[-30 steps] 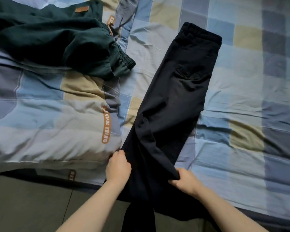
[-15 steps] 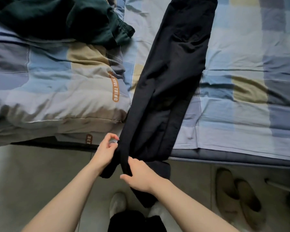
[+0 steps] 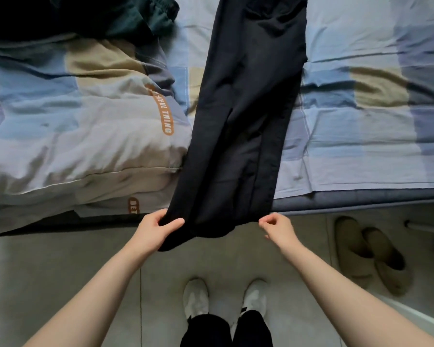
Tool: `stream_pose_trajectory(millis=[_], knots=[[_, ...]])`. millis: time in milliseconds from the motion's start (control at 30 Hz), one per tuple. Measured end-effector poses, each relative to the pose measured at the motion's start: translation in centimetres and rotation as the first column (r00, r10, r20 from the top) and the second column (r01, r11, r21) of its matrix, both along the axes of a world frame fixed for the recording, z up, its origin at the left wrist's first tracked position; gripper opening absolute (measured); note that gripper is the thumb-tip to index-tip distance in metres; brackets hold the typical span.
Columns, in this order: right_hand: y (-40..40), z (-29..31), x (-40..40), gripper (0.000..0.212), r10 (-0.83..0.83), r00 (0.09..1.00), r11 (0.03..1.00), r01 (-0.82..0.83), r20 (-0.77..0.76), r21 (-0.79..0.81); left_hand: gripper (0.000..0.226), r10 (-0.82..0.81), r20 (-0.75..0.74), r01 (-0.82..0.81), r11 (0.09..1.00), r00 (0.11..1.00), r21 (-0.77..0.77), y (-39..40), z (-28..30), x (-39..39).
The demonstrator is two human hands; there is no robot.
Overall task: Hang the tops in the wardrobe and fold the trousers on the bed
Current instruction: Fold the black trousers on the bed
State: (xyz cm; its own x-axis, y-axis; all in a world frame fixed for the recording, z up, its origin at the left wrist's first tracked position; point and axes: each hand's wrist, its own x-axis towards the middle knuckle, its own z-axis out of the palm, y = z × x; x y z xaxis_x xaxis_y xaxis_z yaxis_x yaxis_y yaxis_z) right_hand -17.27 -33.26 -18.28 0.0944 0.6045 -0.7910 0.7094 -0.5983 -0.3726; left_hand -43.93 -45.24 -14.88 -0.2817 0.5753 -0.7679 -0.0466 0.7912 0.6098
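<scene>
Black trousers (image 3: pixel 241 116) lie lengthwise on the bed (image 3: pixel 361 146), legs together, with the hems hanging past the bed's near edge. My left hand (image 3: pixel 156 230) pinches the left corner of the hems, thumb on top of the cloth. My right hand (image 3: pixel 277 227) pinches the right corner of the hems with thumb and fingertips. The waistband runs out of view at the top. A dark green garment (image 3: pixel 90 16) lies bunched at the top left on the duvet.
A thick checked duvet (image 3: pixel 73 126) with orange labels is heaped on the bed's left. Below the bed edge is a grey tiled floor (image 3: pixel 48 271). A pair of beige slippers (image 3: pixel 371 254) sits at the right. My own white shoes (image 3: pixel 223 296) stand below.
My hands slid down the trouser legs to the hems and moved apart to the two corners, stretching the hems flat. The camera tipped downward, showing more floor.
</scene>
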Motion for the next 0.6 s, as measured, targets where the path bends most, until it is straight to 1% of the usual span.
stream_pose_trajectory(millis=[33,67,100,133,167,200,233,267,300,367,433,467,500,533,567,600], knots=[[-0.1,-0.2,-0.3,0.015,-0.123,0.991,0.992,0.120,-0.050,-0.047,0.011,-0.009,-0.009,0.009,1.000,1.000,0.008,0.0,-0.1,-0.1],[-0.4,-0.2,-0.7,0.012,-0.273,0.955,0.960,0.263,-0.113,-0.094,0.010,-0.017,-0.018,0.017,1.000,1.000,0.013,-0.1,-0.1,-0.1],[-0.9,-0.3,-1.3,0.007,-0.433,0.884,0.899,0.408,-0.176,-0.159,0.009,-0.014,-0.016,0.014,1.000,1.000,0.010,0.0,0.0,-0.1],[-1.5,-0.2,-1.9,0.012,-0.570,0.791,0.818,0.524,-0.223,-0.234,0.009,-0.003,-0.005,0.003,1.000,1.000,0.004,-0.1,0.0,-0.2],[-2.2,-0.1,-2.5,0.017,-0.665,0.702,0.744,0.593,-0.255,-0.308,0.010,0.016,0.010,-0.016,1.000,1.000,-0.004,-0.2,0.1,-0.2],[-2.9,0.1,-3.2,0.016,-0.712,0.647,0.699,0.615,-0.274,-0.364,0.013,0.044,0.030,-0.044,0.999,0.999,-0.007,-0.2,0.4,-0.2],[-3.3,0.5,-4.1,0.015,-0.724,0.626,0.684,0.602,-0.288,-0.412,0.015,0.083,0.057,-0.082,0.997,0.995,-0.009,-0.2,0.8,-0.2],[-3.6,0.8,-4.8,0.018,-0.717,0.627,0.690,0.570,-0.307,-0.447,0.017,0.123,0.101,-0.123,0.992,0.987,-0.013,-0.2,1.2,-0.3],[-3.8,1.2,-5.4,0.028,-0.702,0.634,0.701,0.539,-0.324,-0.466,0.018,0.153,0.155,-0.151,0.988,0.976,-0.025,-0.2,1.7,-0.3],[-3.8,1.7,-5.6,0.044,-0.651,0.663,0.746,0.468,-0.370,-0.474,0.021,0.156,0.251,-0.149,0.988,0.955,-0.046,-0.1,2.6,-0.5],[-3.2,1.9,-5.0,0.053,-0.596,0.670,0.782,0.363,-0.442,-0.506,0.023,0.138,0.325,-0.136,0.990,0.935,-0.029,0.1,3.3,-0.8],[-2.7,2.1,-4.6,0.056,-0.591,0.640,0.786,0.319,-0.491,-0.530,0.024,0.138,0.368,-0.143,0.990,0.920,-0.013,0.2,3.5,-1.0],[-2.0,2.4,-4.2,0.058,-0.614,0.565,0.777,0.307,-0.551,-0.550,0.026,0.139,0.412,-0.152,0.988,0.900,-0.001,0.3,3.7,-1.0],[-1.1,2.8,-4.0,0.059,-0.649,0.460,0.758,0.321,-0.606,-0.568,0.028,0.133,0.451,-0.153,0.988,0.883,0.007,0.3,3.8,-1.1],[-0.1,3.5,-3.8,0.059,-0.678,0.374,0.735,0.346,-0.633,-0.583,0.029,0.116,0.478,-0.138,0.990,0.871,0.011,0.3,3.9,-1.1],[1.0,4.1,-3.7,0.055,-0.689,0.341,0.723,0.377,-0.640,-0.578,0.028,0.092,0.498,-0.116,0.993,0.862,0.018,0.1,3.8,-1.0]])
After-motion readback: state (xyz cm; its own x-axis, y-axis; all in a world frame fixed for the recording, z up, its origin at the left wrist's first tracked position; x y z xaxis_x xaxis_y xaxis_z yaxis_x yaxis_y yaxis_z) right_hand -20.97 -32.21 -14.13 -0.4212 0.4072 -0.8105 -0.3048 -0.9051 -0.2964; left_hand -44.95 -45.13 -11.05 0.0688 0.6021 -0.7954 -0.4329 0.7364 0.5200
